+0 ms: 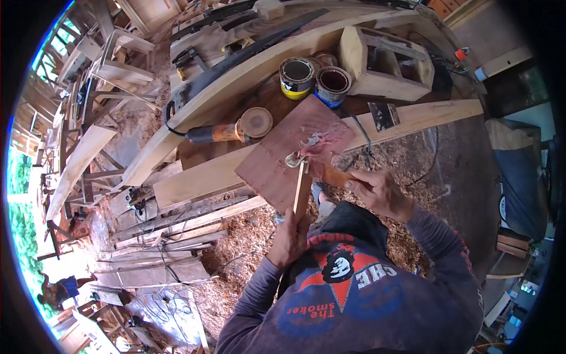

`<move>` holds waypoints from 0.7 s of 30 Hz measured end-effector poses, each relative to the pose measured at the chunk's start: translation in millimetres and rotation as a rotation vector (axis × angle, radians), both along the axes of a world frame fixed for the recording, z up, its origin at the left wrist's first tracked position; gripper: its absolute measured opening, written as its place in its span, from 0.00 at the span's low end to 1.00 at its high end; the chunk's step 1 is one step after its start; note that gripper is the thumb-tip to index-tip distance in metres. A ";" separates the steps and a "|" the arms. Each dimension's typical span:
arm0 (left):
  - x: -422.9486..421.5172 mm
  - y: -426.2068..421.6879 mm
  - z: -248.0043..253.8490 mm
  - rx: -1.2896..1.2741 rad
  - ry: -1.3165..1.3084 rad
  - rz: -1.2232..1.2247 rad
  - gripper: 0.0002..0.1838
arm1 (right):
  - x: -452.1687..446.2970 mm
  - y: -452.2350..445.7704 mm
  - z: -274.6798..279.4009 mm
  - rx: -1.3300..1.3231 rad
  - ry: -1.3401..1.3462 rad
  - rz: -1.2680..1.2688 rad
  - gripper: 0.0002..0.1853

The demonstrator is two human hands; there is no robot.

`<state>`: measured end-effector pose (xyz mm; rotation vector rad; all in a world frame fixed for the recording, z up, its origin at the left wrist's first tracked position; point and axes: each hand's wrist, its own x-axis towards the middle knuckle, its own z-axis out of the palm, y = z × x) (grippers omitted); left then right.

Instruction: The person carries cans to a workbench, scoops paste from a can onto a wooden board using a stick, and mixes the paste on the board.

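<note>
My left hand is closed around a narrow wooden stick, held upright with pale paste at its top end. My right hand grips the wooden handle of a putty knife. Its blade, partly smeared, meets or nearly meets the stick's top; I cannot tell whether they touch. Both tools are over a reddish-brown board, tilted across the bench planks. Pink and whitish putty is spread in streaks on the board's middle.
Beyond the board stand two open cans, one yellow-banded and one blue-banded. An angle grinder with a round disc lies to the left. A wooden box frame and a long curved timber sit behind. Shavings cover the floor.
</note>
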<state>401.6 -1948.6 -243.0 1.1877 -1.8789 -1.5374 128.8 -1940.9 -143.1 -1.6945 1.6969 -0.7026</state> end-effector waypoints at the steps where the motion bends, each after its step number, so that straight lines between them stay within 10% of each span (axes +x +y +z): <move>1: -1.4 -0.5 0.6 0.003 0.002 -0.001 0.17 | -0.3 -0.9 2.6 0.007 -0.008 0.001 0.14; 6: -15.8 12.1 -5.3 -0.039 -0.050 -0.091 0.11 | -1.5 -8.0 26.6 -0.004 -0.127 -0.048 0.16; 8: -18.4 37.1 -82.6 0.041 0.086 -0.048 0.11 | -2.8 -10.9 35.3 -0.130 -0.247 -0.095 0.19; 12: 4.7 -11.6 -28.1 0.139 0.100 0.165 0.14 | -6.9 -6.1 39.0 0.257 -0.354 -0.261 0.16; 21: 18.4 -21.3 -6.0 0.371 0.338 0.279 0.18 | 56.4 -16.6 -11.0 0.210 -0.287 -0.109 0.16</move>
